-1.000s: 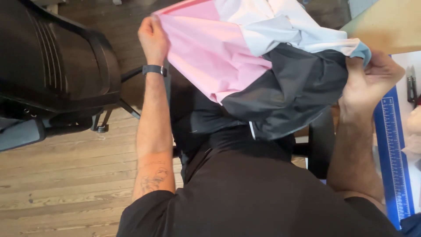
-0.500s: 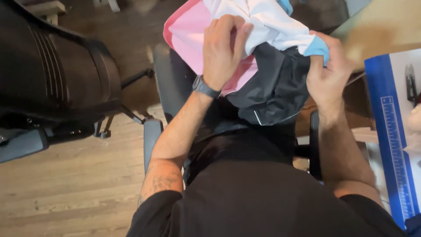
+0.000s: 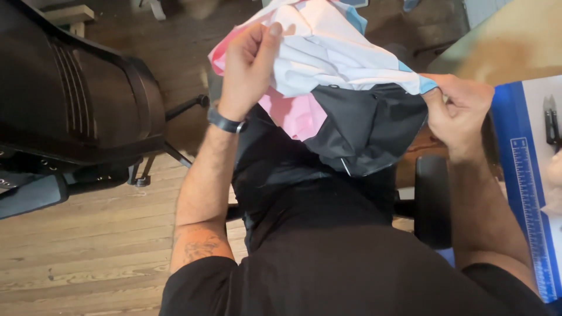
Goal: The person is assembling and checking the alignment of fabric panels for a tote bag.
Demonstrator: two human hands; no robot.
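A garment [image 3: 328, 76] of pink, white, light blue and black fabric hangs bunched in front of me above my lap. My left hand [image 3: 249, 64], with a dark watch on its wrist, pinches the white and pink upper edge at the left. My right hand [image 3: 459, 108] grips the light blue edge at the right, where the black panel begins. The black part droops down between both hands toward my black shirt.
A black office chair [image 3: 76, 99] stands at the left on the wooden plank floor [image 3: 88, 251]. At the right is a table with a blue cutting mat [image 3: 527, 193] bearing a ruler scale, and small dark snips [image 3: 551, 120]. My chair's armrest [image 3: 432, 199] sits under my right forearm.
My left hand swung from far left across to the garment's middle, then back slightly left, gathering the fabric. My right hand shifted along the light blue edge. The cloth is more bunched.
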